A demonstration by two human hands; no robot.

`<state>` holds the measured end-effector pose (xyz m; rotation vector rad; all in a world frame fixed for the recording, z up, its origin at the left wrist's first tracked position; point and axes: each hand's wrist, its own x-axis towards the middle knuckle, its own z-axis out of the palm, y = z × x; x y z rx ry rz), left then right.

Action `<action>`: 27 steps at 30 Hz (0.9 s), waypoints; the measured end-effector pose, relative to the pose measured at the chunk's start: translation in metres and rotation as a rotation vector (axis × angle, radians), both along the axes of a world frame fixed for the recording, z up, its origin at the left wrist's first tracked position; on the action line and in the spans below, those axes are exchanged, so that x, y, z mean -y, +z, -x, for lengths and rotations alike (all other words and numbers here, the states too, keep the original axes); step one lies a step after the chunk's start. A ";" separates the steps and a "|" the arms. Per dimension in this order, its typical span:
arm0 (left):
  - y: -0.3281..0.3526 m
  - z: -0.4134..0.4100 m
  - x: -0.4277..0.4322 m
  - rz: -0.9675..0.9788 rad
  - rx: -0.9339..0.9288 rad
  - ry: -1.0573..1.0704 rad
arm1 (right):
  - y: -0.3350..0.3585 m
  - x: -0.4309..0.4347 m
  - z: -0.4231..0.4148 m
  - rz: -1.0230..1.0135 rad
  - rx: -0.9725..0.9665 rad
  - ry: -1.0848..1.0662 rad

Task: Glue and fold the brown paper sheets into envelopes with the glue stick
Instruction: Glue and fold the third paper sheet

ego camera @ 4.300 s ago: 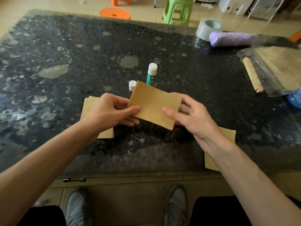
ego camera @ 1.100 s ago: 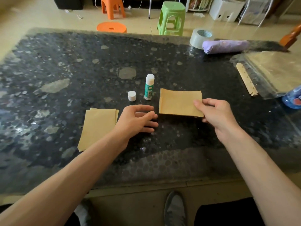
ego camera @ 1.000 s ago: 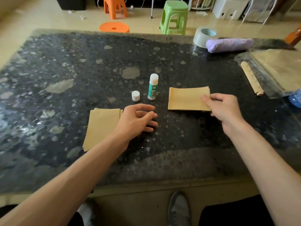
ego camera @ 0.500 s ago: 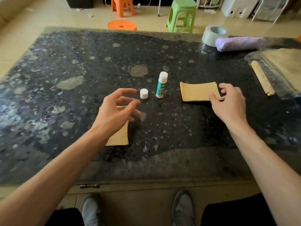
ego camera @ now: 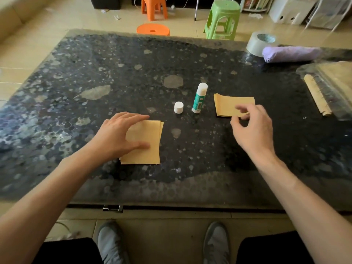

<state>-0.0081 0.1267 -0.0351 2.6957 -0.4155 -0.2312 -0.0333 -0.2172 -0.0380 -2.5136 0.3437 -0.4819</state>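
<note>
- Brown folded piece (ego camera: 229,105) is now lying flat on the table (ego camera: 209,159), just right of the glue stick (ego camera: 199,98). A few seconds ago both hands were holding it in the air.
- Right hand (ego camera: 251,128) is hovering at that piece's near right corner. Its fingers are loose and apart, gripping nothing that I can see, though the fingertips are blurring.
- Left hand (ego camera: 122,136) is now resting on the stack of sheets (ego camera: 146,145) with fingers straight and thumb spread, pressing rather than pinching. A second ago it was sitting on the stone beside the stack.
- Judgement: one envelope is looking finished and set aside, and the next sheet is being started.
- Glue stick is standing upright between the two paper piles. Its cap (ego camera: 178,107) is standing just beside it, off the stick.
- Room: bare stone is showing between the stack and the folded piece, in front of the glue stick. That is looking like the working patch.
- Edges: the stack is lying nearer the front edge than anything else, but not overhanging it.
- Tape roll (ego camera: 261,42), purple roll (ego camera: 291,54) and binder (ego camera: 333,86) are sitting well apart at far right.
- Risk: the standing glue stick is sitting in the reach path, so a sweeping hand may be tipping it.
</note>
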 end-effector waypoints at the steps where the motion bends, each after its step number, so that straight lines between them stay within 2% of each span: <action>1: 0.000 -0.001 0.001 -0.034 0.011 -0.006 | -0.001 -0.009 0.003 0.010 0.022 0.036; 8: 0.004 -0.003 0.006 -0.063 0.093 0.001 | -0.015 -0.064 0.020 0.003 -0.017 0.335; 14: 0.007 -0.003 0.009 0.233 0.115 0.074 | -0.016 -0.087 0.025 -0.040 -0.079 0.468; 16: 0.008 -0.003 0.009 0.272 0.130 0.109 | -0.016 -0.091 0.026 -0.051 -0.112 0.494; 27: 0.003 -0.007 0.018 0.202 0.411 0.141 | -0.013 -0.096 0.029 -0.026 -0.181 0.542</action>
